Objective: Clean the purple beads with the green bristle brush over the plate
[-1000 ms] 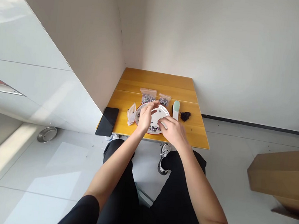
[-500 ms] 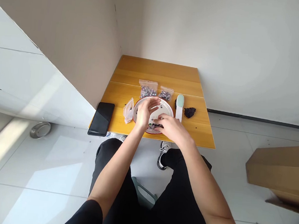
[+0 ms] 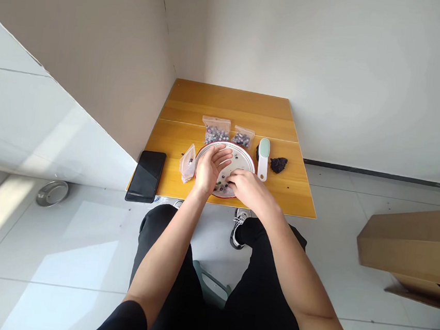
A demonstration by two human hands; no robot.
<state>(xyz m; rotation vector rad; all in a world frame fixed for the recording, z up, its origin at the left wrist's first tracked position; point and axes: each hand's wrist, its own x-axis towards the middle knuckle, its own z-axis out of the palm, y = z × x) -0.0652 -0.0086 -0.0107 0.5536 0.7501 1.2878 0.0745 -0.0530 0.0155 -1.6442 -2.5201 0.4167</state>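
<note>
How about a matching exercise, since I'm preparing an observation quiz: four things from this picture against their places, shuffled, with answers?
Things
1. round white red-rimmed plate
2. flat black rectangular device
3. shiny round metal bowl
4. larger clear plastic bag of purple-grey beads

Places
A. on the pale tiled floor
B. beyond the plate, left of a smaller clear bead bag
C. beneath the left hand and right hand
D. at the yellow-brown wooden table's near left corner

Pairs: 1-C, 2-D, 3-A, 4-B

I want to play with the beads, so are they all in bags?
No, some beads lie loose on the plate, near the right hand.
</note>
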